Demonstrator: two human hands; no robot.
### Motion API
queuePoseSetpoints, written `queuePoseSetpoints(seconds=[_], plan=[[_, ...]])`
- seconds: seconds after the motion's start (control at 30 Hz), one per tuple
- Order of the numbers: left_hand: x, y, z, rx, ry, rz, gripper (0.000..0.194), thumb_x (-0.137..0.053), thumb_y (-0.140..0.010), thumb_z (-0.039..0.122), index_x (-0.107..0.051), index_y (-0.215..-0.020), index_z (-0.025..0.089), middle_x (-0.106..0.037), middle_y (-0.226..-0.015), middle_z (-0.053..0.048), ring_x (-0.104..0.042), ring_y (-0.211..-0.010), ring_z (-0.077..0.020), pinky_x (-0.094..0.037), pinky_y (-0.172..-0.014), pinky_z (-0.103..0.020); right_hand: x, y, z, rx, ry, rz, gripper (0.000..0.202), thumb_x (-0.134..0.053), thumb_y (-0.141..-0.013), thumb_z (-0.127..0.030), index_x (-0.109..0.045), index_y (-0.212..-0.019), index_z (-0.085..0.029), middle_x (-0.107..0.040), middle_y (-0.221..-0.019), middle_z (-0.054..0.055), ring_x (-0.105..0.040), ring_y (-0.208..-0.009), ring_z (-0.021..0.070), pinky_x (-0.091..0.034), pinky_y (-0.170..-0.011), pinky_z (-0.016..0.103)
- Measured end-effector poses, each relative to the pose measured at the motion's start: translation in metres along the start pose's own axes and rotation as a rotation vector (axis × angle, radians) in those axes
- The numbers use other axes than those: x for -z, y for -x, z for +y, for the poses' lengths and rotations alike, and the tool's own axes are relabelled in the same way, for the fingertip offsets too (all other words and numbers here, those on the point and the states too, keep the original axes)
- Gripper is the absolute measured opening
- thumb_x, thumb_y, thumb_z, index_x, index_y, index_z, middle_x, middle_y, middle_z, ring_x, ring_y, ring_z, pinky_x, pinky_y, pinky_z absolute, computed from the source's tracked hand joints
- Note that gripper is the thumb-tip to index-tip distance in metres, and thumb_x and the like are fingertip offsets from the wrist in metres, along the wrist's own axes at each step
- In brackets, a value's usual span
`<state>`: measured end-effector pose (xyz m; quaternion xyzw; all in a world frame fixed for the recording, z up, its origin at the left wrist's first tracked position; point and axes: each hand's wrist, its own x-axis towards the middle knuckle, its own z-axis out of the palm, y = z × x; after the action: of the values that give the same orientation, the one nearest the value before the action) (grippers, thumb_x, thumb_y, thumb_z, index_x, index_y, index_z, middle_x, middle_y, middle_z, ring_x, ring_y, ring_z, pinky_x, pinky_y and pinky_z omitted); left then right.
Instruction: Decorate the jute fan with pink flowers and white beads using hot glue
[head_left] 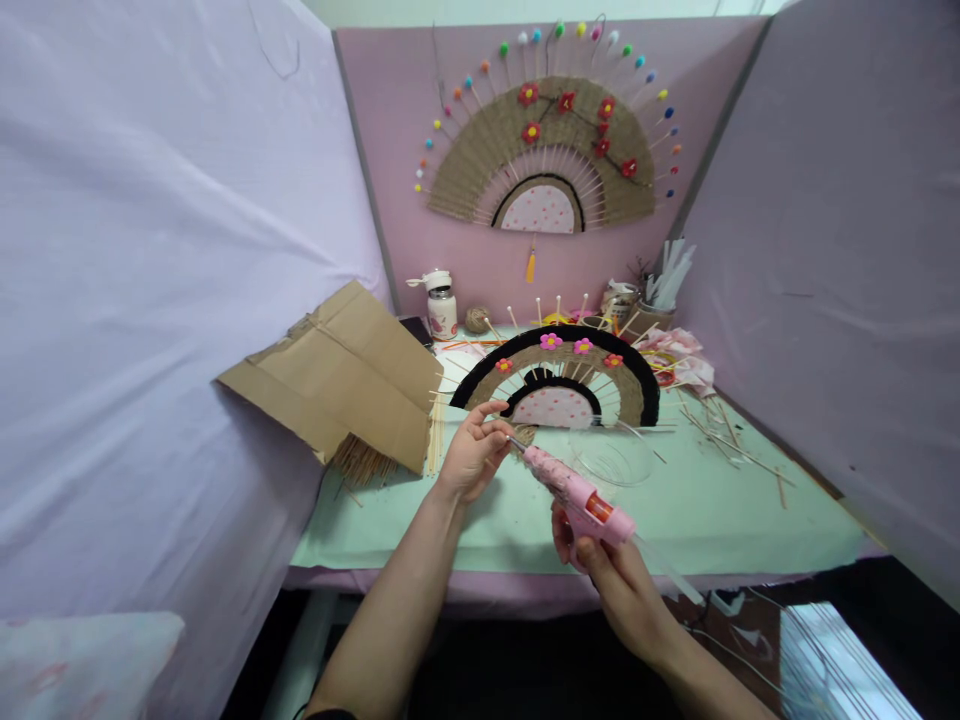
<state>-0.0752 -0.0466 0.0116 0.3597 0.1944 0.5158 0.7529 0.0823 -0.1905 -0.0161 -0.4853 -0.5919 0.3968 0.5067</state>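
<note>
My right hand (600,560) is wrapped round the handle of a pink hot glue gun (570,485), which has a clear glue stick (671,570) running out of its back end. The metal nozzle points up and left to the fingertips of my left hand (476,450). Those fingers are pinched together at the nozzle; whatever they hold is too small to make out. Just behind both hands stands a half-round fan (486,385) of tan cord with black edging, pink and orange flowers and white-tipped sticks. A pink dotted half-circle (555,408) fills its lower middle.
Brown cardboard (337,370) leans at the left over a bundle of thin sticks (364,462). A bottle (442,312) and twine ball (477,319) stand behind. Loose sticks (739,445) lie at the right. A larger finished-looking fan (480,160) hangs on the back wall.
</note>
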Motion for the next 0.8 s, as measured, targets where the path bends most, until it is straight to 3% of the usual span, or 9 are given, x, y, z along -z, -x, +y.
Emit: queuePoseSetpoints(seconds=[0.17,0.5,0.8], plan=[[0.0,0.0,-0.0002,0.001,0.006,-0.005,0.062,-0.092,-0.051,0.029,-0.061,-0.102,0.016,-0.065,-0.065,0.003,-0.057,-0.058,-0.0071,-0.043,-0.063,-0.019,0.0013,0.0024,0.0009,-0.007,0.015,-0.009,0.036,-0.042,-0.097,-0.05,-0.057,-0.108,-0.019,-0.06,-0.09,0.007,-0.056,-0.081,0.0201,-0.047,-0.077,0.035],[0.0009,-0.0003,-0.0009,0.0,-0.003,-0.003,0.061,-0.092,-0.05,0.03,-0.061,-0.102,0.016,-0.065,-0.064,0.004,-0.057,-0.058,-0.0072,-0.044,-0.063,-0.02,0.001,0.0001,-0.0023,-0.018,0.049,0.036,0.043,-0.045,-0.093,-0.054,-0.06,-0.112,-0.019,-0.059,-0.078,0.004,-0.055,-0.075,0.021,-0.047,-0.069,0.033],[0.0012,0.0005,-0.0008,0.01,-0.007,0.0,0.061,-0.092,-0.052,0.028,-0.061,-0.103,0.015,-0.065,-0.065,0.003,-0.056,-0.058,-0.0069,-0.044,-0.063,-0.019,0.0008,0.0012,0.0006,-0.012,0.054,0.031,0.039,-0.044,-0.094,-0.053,-0.059,-0.103,-0.019,-0.06,-0.084,0.007,-0.055,-0.076,0.0206,-0.047,-0.07,0.034]])
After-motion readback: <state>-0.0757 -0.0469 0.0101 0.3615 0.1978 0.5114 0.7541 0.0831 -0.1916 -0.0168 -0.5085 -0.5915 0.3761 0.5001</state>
